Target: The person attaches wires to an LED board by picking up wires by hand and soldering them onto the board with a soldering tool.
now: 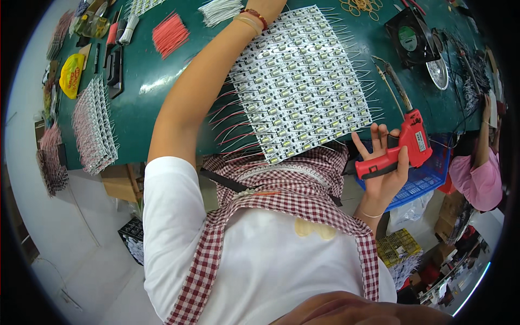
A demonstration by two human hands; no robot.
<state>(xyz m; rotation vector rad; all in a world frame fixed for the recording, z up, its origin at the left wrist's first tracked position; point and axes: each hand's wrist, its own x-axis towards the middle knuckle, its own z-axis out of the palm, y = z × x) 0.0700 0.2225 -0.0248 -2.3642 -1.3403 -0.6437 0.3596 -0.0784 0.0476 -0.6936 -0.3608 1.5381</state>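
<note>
A large white sheet of small LED circuit boards [303, 81] lies on the green table at its near edge. Red and white wires [233, 127] stick out along its left side, with pale wire ends on the right. My right hand [385, 173] holds a red soldering gun [417, 142] by its handle, fingers loosely round it. The gun's metal tip points away, to the right of the sheet and apart from it. Stretched across the table, my left arm ends at the sheet's far left corner. My left hand [265, 7] is cut off by the upper edge, its fingers out of view.
Cut red wires [170, 35] and white wires [221, 11] lie at the far left. A black fan [413, 37] and a foil dish [437, 73] stand at right. More wired boards [95, 127] lie left. A blue crate [420, 181] and a co-worker's pink sleeve [479, 181] are at right.
</note>
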